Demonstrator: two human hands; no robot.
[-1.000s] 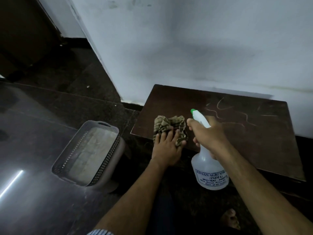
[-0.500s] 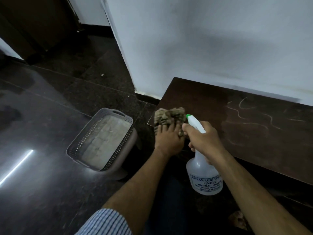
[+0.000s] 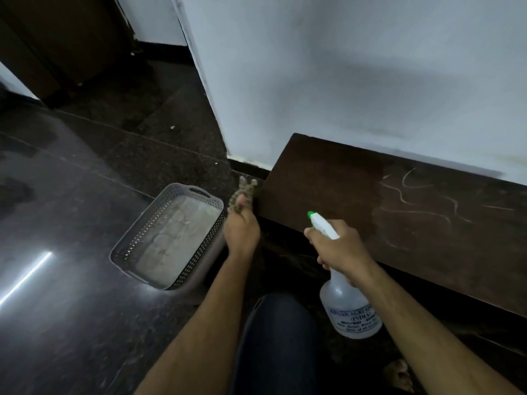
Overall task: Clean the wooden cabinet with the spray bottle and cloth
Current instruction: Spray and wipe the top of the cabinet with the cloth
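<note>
The low wooden cabinet [image 3: 336,181] stands against the white wall, its dark brown top marked with pale squiggly lines on the right half. My left hand [image 3: 241,229] grips a crumpled patterned cloth [image 3: 244,189] against the cabinet's left side edge. My right hand [image 3: 339,246] holds a translucent spray bottle [image 3: 349,306] by its neck, finger on the trigger. Its white head with a green nozzle [image 3: 310,214] points up and left over the cabinet's front edge.
A grey perforated plastic basket [image 3: 196,192] sits on the dark polished floor just left of my left hand. My knee in dark trousers [image 3: 276,337] is below between my arms. A dark door stands at the far upper left.
My left hand has slid the cloth off the cabinet's top to its left side edge. The view has shifted, so the cabinet sits further right. The bottle stays in my right hand.
</note>
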